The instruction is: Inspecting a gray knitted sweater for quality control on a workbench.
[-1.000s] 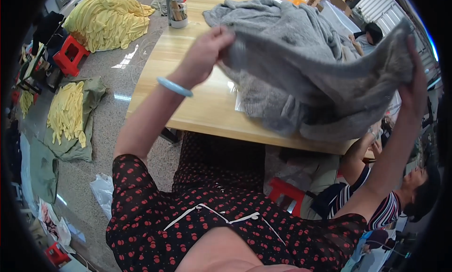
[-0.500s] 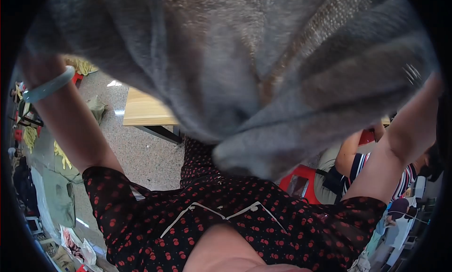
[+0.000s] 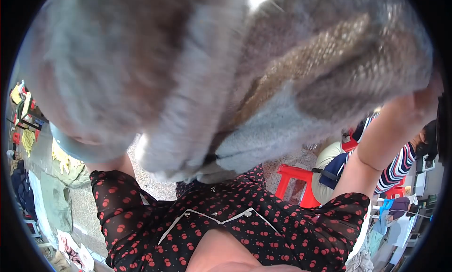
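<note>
A large piece of soft grey, fleecy cloth [image 3: 202, 84] with shiny brownish patches is held up close in front of me and fills the upper view. Its folds hang down to my chest, and motion blurs much of it. My right hand [image 3: 429, 91] is at the cloth's right edge, raised at the rim of the view and closed on it; its fingers are mostly dark and cut off. My left hand is hidden behind the cloth on the left. Only the wrist's pale bangle [image 3: 70, 147] and a bit of forearm show below it.
A red plastic stool [image 3: 294, 178] stands to the right, beside a seated person in a striped top [image 3: 398, 168]. Yellow cloth pieces [image 3: 63, 159] and a green sheet [image 3: 56, 201] lie at the left. A patterned white bag [image 3: 75, 251] is at the lower left.
The cloth has swung lower and to the left, covering my left forearm and the wooden table corner seen before. My left wrist has come down nearer to me, and the right arm has shifted slightly.
</note>
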`<state>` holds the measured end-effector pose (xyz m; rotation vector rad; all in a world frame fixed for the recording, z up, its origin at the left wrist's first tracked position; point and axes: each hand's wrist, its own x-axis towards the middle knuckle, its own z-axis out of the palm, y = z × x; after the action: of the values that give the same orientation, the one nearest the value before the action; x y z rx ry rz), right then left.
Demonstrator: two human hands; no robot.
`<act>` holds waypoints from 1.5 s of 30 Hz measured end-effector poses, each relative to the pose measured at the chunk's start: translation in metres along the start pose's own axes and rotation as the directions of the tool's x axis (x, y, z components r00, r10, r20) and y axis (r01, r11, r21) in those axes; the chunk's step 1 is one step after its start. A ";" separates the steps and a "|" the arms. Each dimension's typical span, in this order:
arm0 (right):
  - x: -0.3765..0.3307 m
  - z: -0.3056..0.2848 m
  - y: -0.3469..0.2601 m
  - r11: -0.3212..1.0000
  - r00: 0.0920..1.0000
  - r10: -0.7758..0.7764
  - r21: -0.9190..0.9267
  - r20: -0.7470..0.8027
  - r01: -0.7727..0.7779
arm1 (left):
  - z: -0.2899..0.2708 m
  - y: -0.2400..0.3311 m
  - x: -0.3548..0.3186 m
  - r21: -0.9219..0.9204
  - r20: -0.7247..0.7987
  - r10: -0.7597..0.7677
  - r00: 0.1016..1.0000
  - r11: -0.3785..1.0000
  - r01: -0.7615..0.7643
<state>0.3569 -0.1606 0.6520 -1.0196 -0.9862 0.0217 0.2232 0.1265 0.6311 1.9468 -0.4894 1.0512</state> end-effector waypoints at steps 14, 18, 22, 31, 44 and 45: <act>-0.047 0.087 0.125 0.848 0.823 0.469 -0.423 0.320 -0.319 | 0.035 -0.119 -0.111 -0.414 0.649 -0.604 0.463 0.231 0.881; -0.110 0.101 0.200 0.579 0.565 0.753 -0.748 0.337 -0.324 | 0.046 -0.172 -0.250 -0.051 0.681 -0.728 -0.080 -0.155 0.987; -0.151 0.099 0.240 0.495 0.527 0.780 -0.847 0.337 -0.192 | 0.028 -0.142 -0.300 -0.150 0.732 -0.633 -0.250 -0.508 0.848; -0.136 0.093 0.260 0.688 0.824 0.494 -0.705 0.277 -0.175 | -0.005 -0.168 -0.252 0.095 0.428 -0.899 0.096 0.151 0.984; -0.146 0.103 0.260 0.662 0.685 0.679 -0.623 0.264 -0.416 | 0.025 -0.186 -0.221 0.025 0.485 -0.802 0.349 0.412 0.911; -0.145 0.107 0.260 0.661 0.684 0.680 -0.622 0.262 -0.419 | 0.029 -0.188 -0.224 0.003 0.431 -0.798 0.421 0.468 0.884</act>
<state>0.3032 -0.0031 0.3824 -1.8805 -1.0970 0.5996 0.2337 0.1969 0.3465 1.7979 0.2311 -0.0746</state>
